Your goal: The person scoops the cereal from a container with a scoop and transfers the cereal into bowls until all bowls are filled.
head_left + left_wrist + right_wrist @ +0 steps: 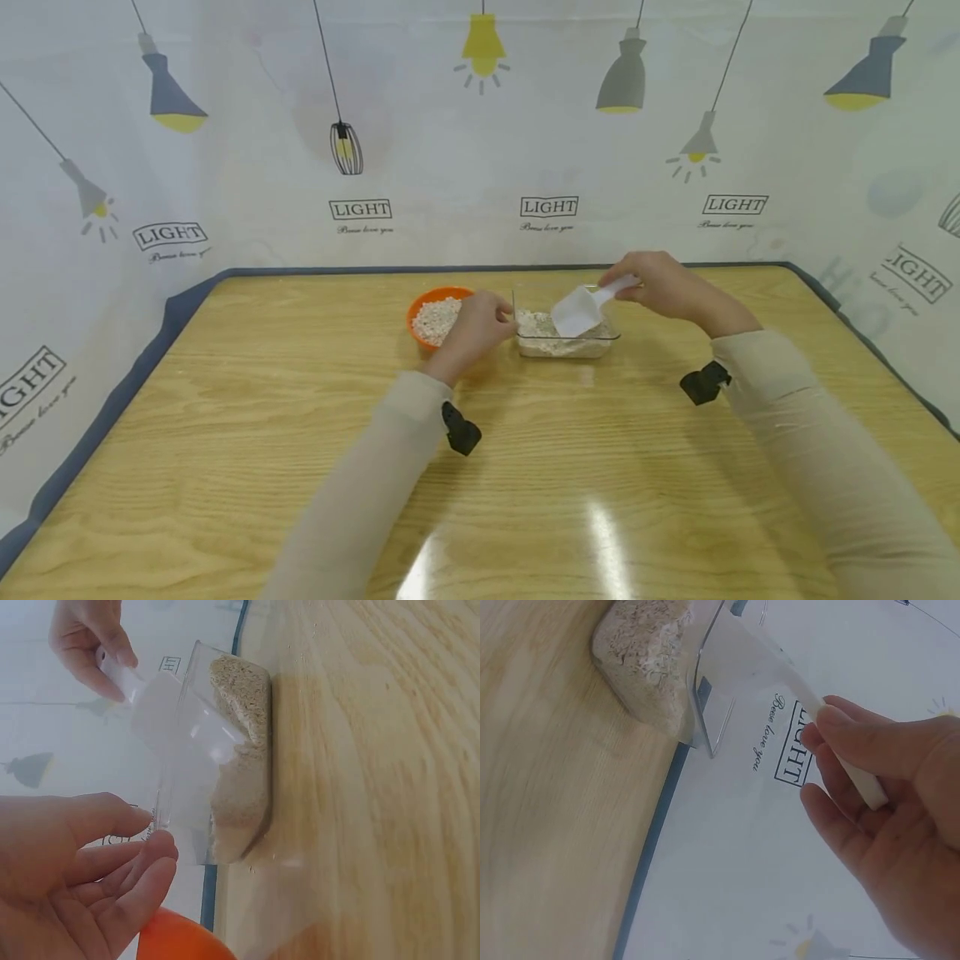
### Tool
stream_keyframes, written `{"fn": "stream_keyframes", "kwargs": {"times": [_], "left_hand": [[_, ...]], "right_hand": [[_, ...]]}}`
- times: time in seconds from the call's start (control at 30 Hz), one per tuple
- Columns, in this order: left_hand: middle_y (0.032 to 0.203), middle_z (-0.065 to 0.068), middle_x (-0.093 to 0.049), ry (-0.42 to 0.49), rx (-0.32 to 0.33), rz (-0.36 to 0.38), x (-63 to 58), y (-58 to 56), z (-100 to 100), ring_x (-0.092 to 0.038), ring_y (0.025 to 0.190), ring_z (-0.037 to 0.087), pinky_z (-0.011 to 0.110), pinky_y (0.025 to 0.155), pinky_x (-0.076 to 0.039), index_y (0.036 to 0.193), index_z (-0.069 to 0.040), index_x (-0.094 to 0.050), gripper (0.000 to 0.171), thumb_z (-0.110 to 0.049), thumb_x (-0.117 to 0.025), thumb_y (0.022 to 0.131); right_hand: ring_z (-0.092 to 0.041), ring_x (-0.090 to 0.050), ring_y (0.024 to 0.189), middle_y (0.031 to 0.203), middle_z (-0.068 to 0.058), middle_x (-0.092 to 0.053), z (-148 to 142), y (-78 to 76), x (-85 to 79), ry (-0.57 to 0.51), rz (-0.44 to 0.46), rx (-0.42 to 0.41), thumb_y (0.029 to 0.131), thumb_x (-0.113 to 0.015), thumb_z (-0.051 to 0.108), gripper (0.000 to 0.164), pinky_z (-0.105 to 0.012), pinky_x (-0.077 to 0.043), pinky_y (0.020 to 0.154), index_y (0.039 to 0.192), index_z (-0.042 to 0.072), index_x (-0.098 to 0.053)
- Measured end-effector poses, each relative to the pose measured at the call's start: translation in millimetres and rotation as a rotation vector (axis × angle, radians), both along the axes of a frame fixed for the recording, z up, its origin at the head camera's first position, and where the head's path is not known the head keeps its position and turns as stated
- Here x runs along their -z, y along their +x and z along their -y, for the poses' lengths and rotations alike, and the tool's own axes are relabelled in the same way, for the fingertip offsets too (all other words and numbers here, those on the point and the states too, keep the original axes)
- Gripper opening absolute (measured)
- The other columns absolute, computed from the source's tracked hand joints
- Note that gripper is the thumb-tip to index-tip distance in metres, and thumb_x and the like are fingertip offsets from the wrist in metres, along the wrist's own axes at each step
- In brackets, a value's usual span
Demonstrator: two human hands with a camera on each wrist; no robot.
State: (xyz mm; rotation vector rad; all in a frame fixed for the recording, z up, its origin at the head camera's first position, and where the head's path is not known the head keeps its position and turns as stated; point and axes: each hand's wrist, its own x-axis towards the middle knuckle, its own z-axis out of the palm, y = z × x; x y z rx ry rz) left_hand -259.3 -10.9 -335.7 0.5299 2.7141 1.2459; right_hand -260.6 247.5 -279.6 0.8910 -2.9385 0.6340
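Observation:
My left hand [477, 323] pinches the rim of a clear rectangular glass container [566, 350] at its left end, thumb on one side and fingertips on the other. Pale, oat-like flakes [238, 682] fill the lower part of the container. With thumb and fingers curled round its handle, my right hand [660, 283] holds a white plastic scoop [577, 313]. The scoop tilts down into the container, its front edge at the flakes in the left wrist view. Left of the container is an orange bowl [412, 319] of whitish flakes [435, 320], partly hidden behind my left hand.
Both containers stand toward the back of a wooden table [285, 417]. Behind it hangs a pale backdrop [442, 167] printed with lamps, with a dark blue border [360, 270] along the table's back edge. Each sleeve carries a black wrist camera [461, 430].

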Motion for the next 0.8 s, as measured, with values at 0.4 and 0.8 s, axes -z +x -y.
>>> {"fn": "stream_keyframes", "kwargs": {"times": [0.4, 0.8], "left_hand": [[0.057, -0.002, -0.015, 0.036, -0.037, 0.029, 3.5, 1.6, -4, -0.016, 0.048, 0.011, 0.025, 0.048, -0.018, 0.061, -0.012, -0.020, 0.043, 0.001, -0.055, 0.082], [0.056, -0.001, -0.016, 0.029, -0.060, 0.029, 0.9, 4.4, -5, -0.018, 0.047, 0.011, 0.024, 0.047, -0.019, 0.058, -0.010, -0.023, 0.044, 0.001, -0.058, 0.081]], "right_hand": [[-0.037, -0.054, 0.105, 0.113, -0.022, -0.059, 6, 5.3, -0.7, 0.001, 0.150, -0.027, 0.087, -0.057, -0.003, 0.024, -0.048, -0.045, 0.085, 0.111, -0.005, -0.063], [-0.035, -0.058, 0.101, 0.110, -0.022, -0.061, 15, 6.1, 8.0, -0.010, 0.140, -0.045, 0.088, -0.058, 0.001, 0.024, -0.046, -0.047, 0.084, 0.110, -0.006, -0.063]]}}
